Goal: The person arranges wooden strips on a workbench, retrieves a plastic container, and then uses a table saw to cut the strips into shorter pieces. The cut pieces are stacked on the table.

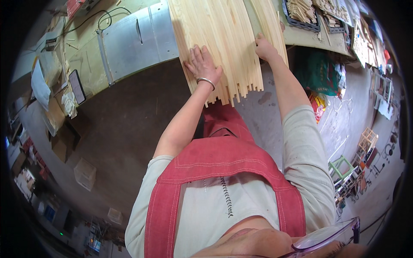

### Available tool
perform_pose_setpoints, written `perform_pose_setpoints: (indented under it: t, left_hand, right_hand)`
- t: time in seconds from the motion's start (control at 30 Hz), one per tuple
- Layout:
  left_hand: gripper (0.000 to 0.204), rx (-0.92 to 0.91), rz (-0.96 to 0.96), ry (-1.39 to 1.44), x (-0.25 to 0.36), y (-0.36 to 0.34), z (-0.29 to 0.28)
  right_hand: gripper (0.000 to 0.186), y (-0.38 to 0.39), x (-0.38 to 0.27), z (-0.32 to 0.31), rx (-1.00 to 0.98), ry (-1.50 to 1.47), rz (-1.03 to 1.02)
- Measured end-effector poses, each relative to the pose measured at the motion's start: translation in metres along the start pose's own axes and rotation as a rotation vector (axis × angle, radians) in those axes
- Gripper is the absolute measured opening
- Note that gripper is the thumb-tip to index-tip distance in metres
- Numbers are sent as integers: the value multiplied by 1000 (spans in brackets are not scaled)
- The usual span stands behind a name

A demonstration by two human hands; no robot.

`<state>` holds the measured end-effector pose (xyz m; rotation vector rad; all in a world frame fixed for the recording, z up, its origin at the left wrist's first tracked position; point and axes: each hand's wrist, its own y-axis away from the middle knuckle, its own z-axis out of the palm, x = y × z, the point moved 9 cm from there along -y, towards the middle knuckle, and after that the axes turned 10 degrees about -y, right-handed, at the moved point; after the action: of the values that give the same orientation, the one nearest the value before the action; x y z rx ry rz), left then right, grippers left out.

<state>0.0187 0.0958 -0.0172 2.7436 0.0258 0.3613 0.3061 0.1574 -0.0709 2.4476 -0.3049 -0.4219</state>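
Observation:
A broad bundle of pale wooden strips (228, 43) lies side by side on the bench, their uneven ends overhanging its front edge above my red apron. My left hand (203, 69), with a metal bangle at the wrist, rests open on the strips, fingers spread. Up and to the right, my right hand (265, 48) has its fingers curled on the bundle's right edge, beside some separate longer strips (273, 30). A small patch of what looks like skin shows beyond those strips, too hidden to make out.
The bench (79, 51) holds a metal plate (124, 47), a cable and a phone (77, 86) at left, and black crates of short wood pieces (301, 10) at right. Green bags (318, 75) sit below right; a green stool (342, 167) and a pale crate (84, 174) stand on the floor.

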Motion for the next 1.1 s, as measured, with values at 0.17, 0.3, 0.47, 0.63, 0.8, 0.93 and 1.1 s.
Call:
perform_pose_setpoints:
  t: [0.17, 0.3, 0.47, 0.63, 0.8, 0.93, 1.1]
  left_hand:
    - [108, 71, 10, -28, 1, 0, 2]
    - [108, 75, 16, -34, 1, -1, 3]
    - [106, 67, 25, 34, 5, -1, 1]
    - [105, 61, 43, -28, 11, -3, 1]
    - [106, 73, 52, -54, 13, -4, 5]
    - [107, 67, 50, -44, 14, -4, 7]
    - [110, 39, 30, -67, 17, -4, 6]
  right_hand:
    - [58, 2, -3, -2, -13, 1, 2]
    - [57, 1, -1, -2, 15, -5, -14]
    - [53, 4, -5, -5, 46, -25, -34]
    - [50, 9, -16, -12, 29, -19, -50]
    - [51, 11, -16, -10, 4, -18, -62]
    - [51, 10, -14, -9, 26, -17, -68]
    - [51, 10, -16, -11, 9, -19, -78]
